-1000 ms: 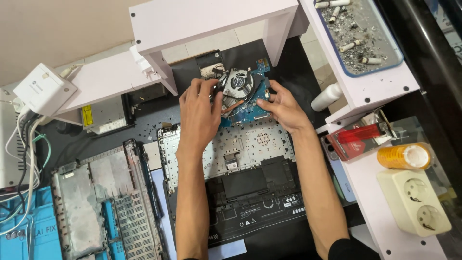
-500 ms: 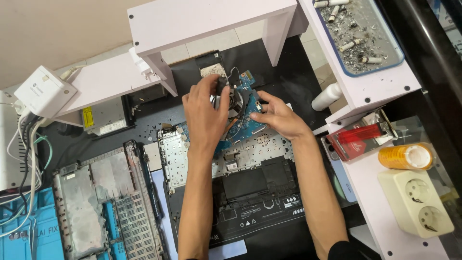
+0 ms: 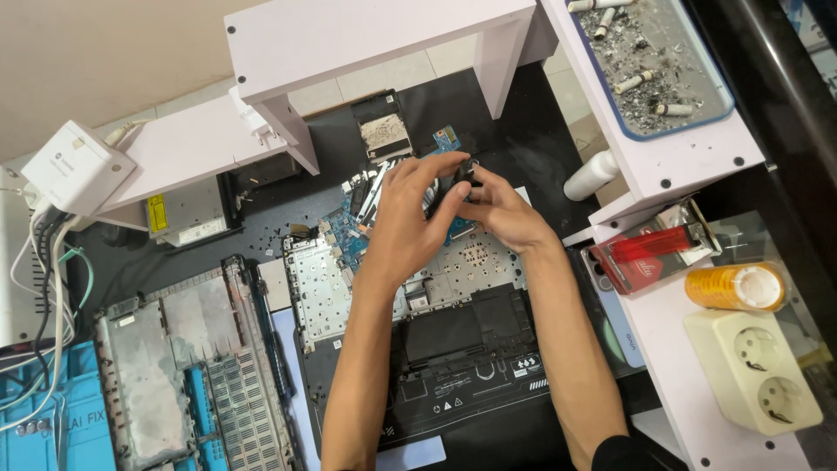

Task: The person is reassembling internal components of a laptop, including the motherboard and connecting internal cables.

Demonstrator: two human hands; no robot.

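Both hands (image 3: 453,205) gripping black fan (image 3: 460,174), blue tray (image 3: 649,135) holding cigarette butts (image 3: 635,81)

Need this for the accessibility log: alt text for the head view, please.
Both hands, left hand and right hand, hold a small black part above an opened laptop on a dark mat. Another laptop shell lies at left; a tray of cigarette butts sits on a white shelf at right.

A dark work mat (image 3: 540,148) covers the bench. Above it stands a pale lilac shelf riser (image 3: 366,39) on two legs, with a second lilac shelf (image 3: 671,166) along the right side. A beige wall (image 3: 105,61) fills the upper left (plain and evenly lit). Pale tiles (image 3: 392,78) show behind the riser.
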